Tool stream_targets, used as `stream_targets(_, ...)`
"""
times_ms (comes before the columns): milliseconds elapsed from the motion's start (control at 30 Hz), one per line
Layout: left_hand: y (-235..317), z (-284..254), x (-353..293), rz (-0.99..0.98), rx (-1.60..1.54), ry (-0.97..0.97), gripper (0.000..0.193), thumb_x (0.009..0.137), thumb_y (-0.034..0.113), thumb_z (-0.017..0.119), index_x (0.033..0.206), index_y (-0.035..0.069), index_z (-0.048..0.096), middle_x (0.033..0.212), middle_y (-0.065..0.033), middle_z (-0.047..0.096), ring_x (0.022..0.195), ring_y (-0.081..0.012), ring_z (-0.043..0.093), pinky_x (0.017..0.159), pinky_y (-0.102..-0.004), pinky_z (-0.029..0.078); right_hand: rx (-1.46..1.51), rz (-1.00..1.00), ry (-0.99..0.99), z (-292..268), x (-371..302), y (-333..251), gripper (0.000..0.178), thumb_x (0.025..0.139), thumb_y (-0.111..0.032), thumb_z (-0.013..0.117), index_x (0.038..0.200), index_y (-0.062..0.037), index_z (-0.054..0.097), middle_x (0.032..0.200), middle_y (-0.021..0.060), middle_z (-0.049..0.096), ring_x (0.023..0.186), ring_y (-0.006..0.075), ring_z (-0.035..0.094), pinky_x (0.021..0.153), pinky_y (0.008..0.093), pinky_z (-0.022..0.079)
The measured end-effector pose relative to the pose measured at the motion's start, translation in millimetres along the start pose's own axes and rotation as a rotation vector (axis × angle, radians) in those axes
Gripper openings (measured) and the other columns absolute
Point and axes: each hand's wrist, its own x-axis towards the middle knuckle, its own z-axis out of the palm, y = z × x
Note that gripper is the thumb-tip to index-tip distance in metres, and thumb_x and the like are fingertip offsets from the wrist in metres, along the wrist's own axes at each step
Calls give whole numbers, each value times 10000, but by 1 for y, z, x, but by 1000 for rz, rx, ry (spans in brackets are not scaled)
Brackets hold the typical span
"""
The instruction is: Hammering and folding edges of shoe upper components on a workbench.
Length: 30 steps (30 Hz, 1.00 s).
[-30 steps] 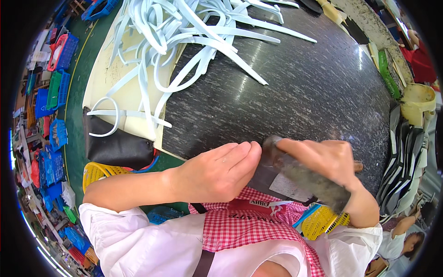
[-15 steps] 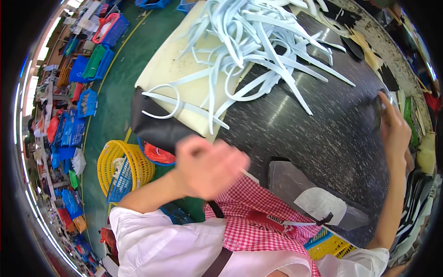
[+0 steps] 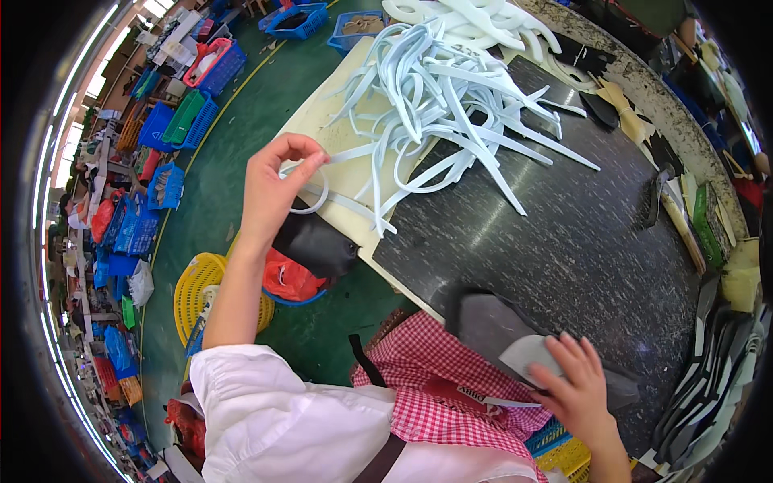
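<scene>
My left hand (image 3: 278,189) is over the near left corner of the table, thumb and forefinger pinched on the end of a pale blue foam strip (image 3: 350,153). That strip runs into a large tangled pile of similar strips (image 3: 435,101). Close under the hand, another strip curls into a loop (image 3: 322,193). My right hand (image 3: 576,382) lies with fingers spread on a dark grey shaped piece (image 3: 487,318) at the near edge. This piece bears a light grey rounded patch (image 3: 523,354), partly hidden by my fingertips.
The pile spreads over a cream sheet (image 3: 322,121) and the speckled black tabletop (image 3: 547,233). White curved foam pieces (image 3: 483,24) lie behind it. Dark cut pieces (image 3: 708,378) are stacked at the right. Beyond the left edge stand a yellow basket (image 3: 197,294) and a tub with red plastic (image 3: 290,278).
My left hand has moved up and away from me to the strips and pinched one. My right hand has come from the table's far right side back to the grey piece.
</scene>
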Motion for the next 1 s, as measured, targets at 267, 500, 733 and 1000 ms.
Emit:
stream_targets(267,-1,38,-38,703,1040,-153,303,732,76,730,1029,83,672,1068,-62,652,995,-231,598,922,-440,401,512,627,1226,-11,-64,34,461,930,-204,563,1360,-39,539,1398,149,537,1300,286,503,1101,384,365)
stream_targets(500,0,27,-35,833,761,-101,263,761,38,699,1021,55,667,1001,-63,666,905,-214,644,910,-418,442,59,144,337,7,-5,-5,508,710,-226,783,1183,-90,658,1384,198,520,1288,370,503,1082,544,344)
stream_targets(733,109,57,-12,507,-376,-134,86,926,89,638,978,28,672,973,-94,676,857,-193,648,796,-334,515,587,165,564,-54,51,-3,410,712,-55,806,1104,-46,686,1168,137,628,908,244,634,816,368,513)
stream_targets(1000,125,137,-79,887,-47,-672,402,758,66,799,1138,36,673,856,-88,699,612,-220,641,520,-306,481,967,376,786,1,-11,-17,154,790,58,744,931,2,716,876,106,712,763,177,693,652,263,546)
